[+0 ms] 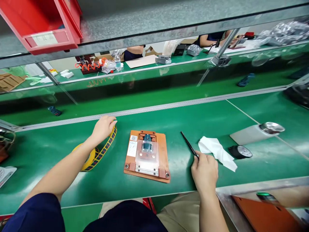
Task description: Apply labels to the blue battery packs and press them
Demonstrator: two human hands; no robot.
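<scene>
An orange fixture plate (164, 151) lies on the green bench in front of me, with a small blue-grey part (146, 144) under a clear cover (147, 158) and a white label at its left. My left hand (103, 127) rests on the end of a yellow and dark patterned tape strip (106, 146) that runs from a yellow reel (90, 159); its fingers curl over the strip. My right hand (204, 172) is closed on black tweezers (189, 145), which point up and left beside the plate.
A crumpled white wipe (217, 150) lies right of my right hand. Beyond it are a round black gauge-like item (240, 151) and a metal dish on a white block (271, 128). A red bin (45, 24) hangs overhead. Other people work across the far bench.
</scene>
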